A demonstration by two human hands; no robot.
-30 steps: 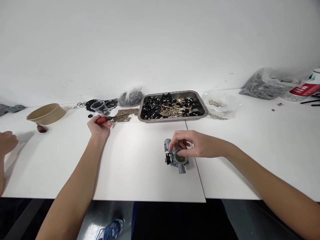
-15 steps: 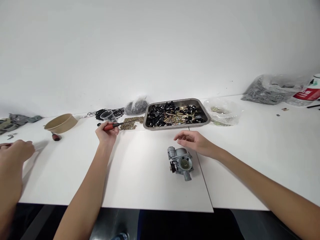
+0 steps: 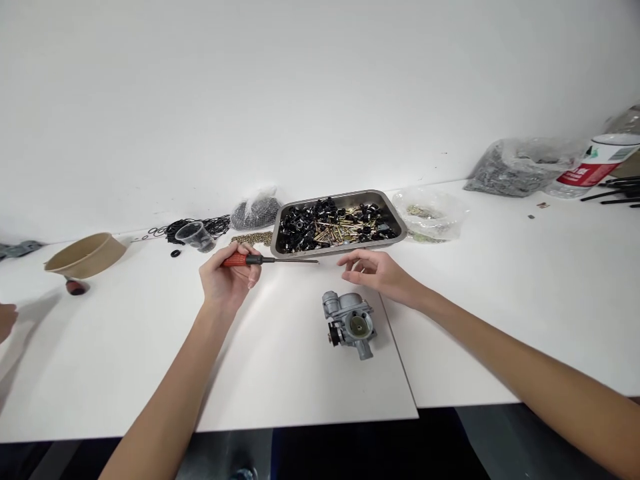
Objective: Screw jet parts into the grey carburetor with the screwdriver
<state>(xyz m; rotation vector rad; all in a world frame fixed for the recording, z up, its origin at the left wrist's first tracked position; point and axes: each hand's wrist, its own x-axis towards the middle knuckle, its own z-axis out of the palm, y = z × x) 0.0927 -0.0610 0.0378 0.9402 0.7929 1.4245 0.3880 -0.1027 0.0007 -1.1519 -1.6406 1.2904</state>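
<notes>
My left hand (image 3: 229, 277) grips a screwdriver (image 3: 237, 260) by its red and black handle, the thin shaft pointing right. A tiny speck shows at the shaft's tip, too small to name. Across from that tip is my right hand (image 3: 373, 270), fingers apart and slightly curled, with nothing seen in them. Just below the right hand a grey metal carburetor (image 3: 350, 323) rests on the white table, its round bore facing me. Behind both hands lies a metal tray (image 3: 340, 252) holding black parts and brass-coloured screws.
Small brass pieces (image 3: 253, 238) and a bag of dark parts (image 3: 256, 210) lie left of the tray. Further left are a clear cup (image 3: 196, 237), black rings (image 3: 173, 230), a tan bowl (image 3: 86, 257) and another screwdriver (image 3: 75, 287). Plastic bags (image 3: 433, 217) and a bottle (image 3: 593, 167) stand right. Another person's hand (image 3: 6, 320) shows far left.
My left hand has moved right with the screwdriver, away from the brass pieces, bringing its tip near my right hand. The view has shifted slightly. The other person's hand has mostly left view.
</notes>
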